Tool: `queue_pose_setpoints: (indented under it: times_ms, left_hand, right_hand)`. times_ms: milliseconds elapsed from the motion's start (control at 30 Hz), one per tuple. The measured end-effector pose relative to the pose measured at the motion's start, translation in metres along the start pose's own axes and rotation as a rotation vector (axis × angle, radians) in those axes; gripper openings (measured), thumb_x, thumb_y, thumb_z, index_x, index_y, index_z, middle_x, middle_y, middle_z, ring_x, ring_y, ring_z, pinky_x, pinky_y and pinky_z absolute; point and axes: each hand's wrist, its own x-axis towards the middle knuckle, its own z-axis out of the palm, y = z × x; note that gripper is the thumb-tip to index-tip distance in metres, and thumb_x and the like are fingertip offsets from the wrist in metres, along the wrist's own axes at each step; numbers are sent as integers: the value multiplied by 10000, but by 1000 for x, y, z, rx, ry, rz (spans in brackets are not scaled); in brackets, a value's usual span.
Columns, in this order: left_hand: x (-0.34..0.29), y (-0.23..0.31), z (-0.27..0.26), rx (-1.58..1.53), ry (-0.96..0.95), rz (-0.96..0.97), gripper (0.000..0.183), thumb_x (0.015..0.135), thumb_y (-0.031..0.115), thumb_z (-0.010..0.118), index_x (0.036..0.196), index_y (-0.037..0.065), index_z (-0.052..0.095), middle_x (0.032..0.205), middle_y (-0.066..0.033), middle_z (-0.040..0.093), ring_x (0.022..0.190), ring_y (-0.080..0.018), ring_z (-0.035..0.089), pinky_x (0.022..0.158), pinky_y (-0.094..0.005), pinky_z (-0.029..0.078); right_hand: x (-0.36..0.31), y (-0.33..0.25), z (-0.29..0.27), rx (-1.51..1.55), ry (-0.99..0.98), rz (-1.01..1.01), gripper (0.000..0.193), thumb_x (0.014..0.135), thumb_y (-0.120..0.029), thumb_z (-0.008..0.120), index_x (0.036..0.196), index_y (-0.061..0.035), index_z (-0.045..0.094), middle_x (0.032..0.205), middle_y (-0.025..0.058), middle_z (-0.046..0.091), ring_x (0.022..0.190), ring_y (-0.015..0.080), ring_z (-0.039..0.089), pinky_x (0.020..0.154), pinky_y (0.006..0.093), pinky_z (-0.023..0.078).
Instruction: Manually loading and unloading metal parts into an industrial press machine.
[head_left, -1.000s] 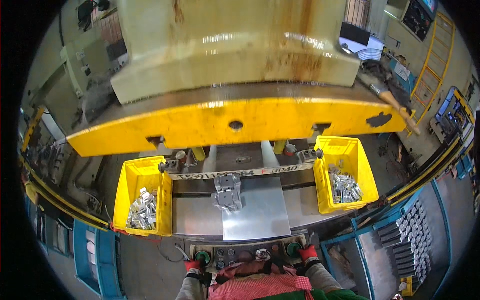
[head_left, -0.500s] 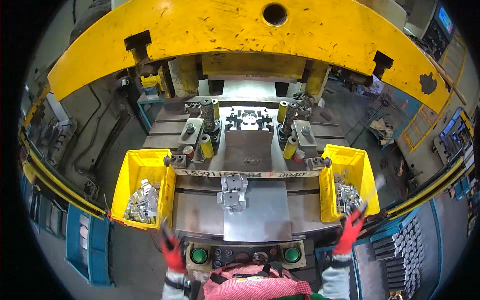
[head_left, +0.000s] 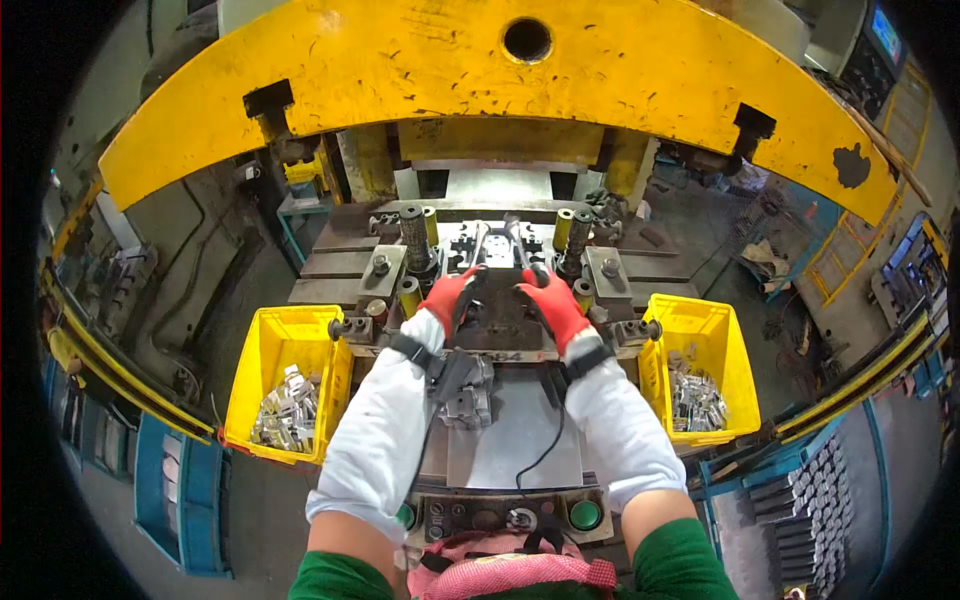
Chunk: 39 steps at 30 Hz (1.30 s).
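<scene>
Currently my left hand (head_left: 452, 297) and right hand (head_left: 556, 304) each close around a slim tool (head_left: 481, 240), reaching over the bright die (head_left: 498, 248) just ahead; whether tips touch, I cannot tell.

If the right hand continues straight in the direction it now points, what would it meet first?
Probably the die: in this view, the tool in the right hand overlaps it, though depth is unclear.
</scene>
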Motion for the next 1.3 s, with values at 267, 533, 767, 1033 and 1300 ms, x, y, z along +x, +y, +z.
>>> queue_pose_setpoints:
  times_ms: [267,533,767,1033,1300]
  left_hand:
    - [-230,54,-37,-347,402,234,339,814,103,484,1143,43,427,758,-8,524,591,-82,493,471,-213,425]
    - [-385,-31,-134,-535,788,-295,339,816,365,485,987,72,469,554,20,409,435,-112,431,340,-245,388]
    - [-350,-61,-79,-296,715,56,179,804,224,455,780,57,516,637,-25,446,577,-149,480,533,-268,442]
    - [-257,-135,-29,99,304,159,182,797,126,466,876,5,577,610,-35,468,543,-163,476,607,-328,412]
    - [-262,-151,6,-369,0,-57,315,813,234,429,917,-46,533,835,-103,582,778,-171,558,674,-280,450]
  right_hand:
    - [-205,-9,-111,-96,447,-74,631,740,-9,543,1290,-31,235,1113,106,467,994,163,465,825,241,376]
    - [-341,69,-168,-601,653,329,472,786,-89,527,1207,28,350,1081,176,504,950,213,496,818,295,377]
    - [-304,63,-70,137,284,399,457,756,-74,564,1167,7,382,982,112,533,867,171,519,772,263,406]
    - [-218,75,58,283,82,403,379,739,-120,580,1080,-85,418,771,39,497,580,103,467,480,236,390]
    - [-225,87,87,424,174,538,376,751,-151,579,1073,-106,388,634,24,438,358,119,392,304,255,327]
